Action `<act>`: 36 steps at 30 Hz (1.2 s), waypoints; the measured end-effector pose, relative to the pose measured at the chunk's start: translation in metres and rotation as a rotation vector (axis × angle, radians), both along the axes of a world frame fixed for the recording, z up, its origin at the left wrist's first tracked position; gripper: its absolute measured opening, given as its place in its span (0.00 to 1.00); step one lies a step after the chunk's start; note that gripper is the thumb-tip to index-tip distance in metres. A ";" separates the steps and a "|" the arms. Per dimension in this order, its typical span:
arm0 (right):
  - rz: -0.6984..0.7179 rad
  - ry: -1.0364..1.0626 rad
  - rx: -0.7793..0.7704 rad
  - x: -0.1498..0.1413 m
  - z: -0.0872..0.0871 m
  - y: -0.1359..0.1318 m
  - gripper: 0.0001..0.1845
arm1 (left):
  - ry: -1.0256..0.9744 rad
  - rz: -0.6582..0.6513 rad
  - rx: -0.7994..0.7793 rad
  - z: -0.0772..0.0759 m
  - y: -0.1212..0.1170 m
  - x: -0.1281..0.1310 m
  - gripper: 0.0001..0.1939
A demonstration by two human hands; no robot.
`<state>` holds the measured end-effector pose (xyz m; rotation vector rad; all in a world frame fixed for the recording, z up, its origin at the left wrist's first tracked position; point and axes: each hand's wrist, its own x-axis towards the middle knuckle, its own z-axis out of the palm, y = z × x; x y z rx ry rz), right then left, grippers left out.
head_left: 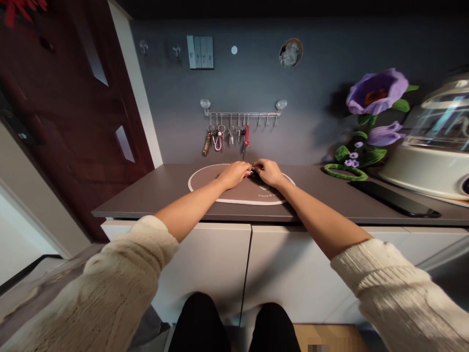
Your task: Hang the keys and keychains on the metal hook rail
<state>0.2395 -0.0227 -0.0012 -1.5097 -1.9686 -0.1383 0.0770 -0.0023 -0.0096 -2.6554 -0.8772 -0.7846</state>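
Observation:
My left hand [236, 174] and my right hand [268, 172] meet over a brown oval mat [208, 185] with a pale rim. Fingers of both are closed around a small dark bunch [253, 174] with red and shiny metal bits. It looks like a bunch of keys, mostly covered by my fingers. Behind my hands, a clear hook rail [244, 114] is fixed to the wall. Several key sets hang on its left and middle hooks, among them a brown key fob [207, 143], a pink loop [219, 142] and a red strap [247, 136].
A black phone-like slab [395, 198] lies on the grey counter [172, 188], right of the mat. Purple knitted flowers [377, 95] and a cream appliance with a clear cover [425, 161] stand behind it. White cabinet doors [208, 264] are below; a dark red door [91, 122] is at left.

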 end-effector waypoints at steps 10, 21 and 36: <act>0.059 0.135 0.029 -0.002 0.005 -0.003 0.12 | -0.191 0.016 0.026 0.001 0.001 0.003 0.10; 0.351 0.523 -0.049 -0.001 0.000 0.010 0.13 | -0.349 0.029 0.059 0.005 -0.004 0.002 0.11; 0.593 0.988 -0.372 -0.010 0.002 -0.002 0.09 | -0.636 0.030 0.000 0.008 0.000 0.000 0.08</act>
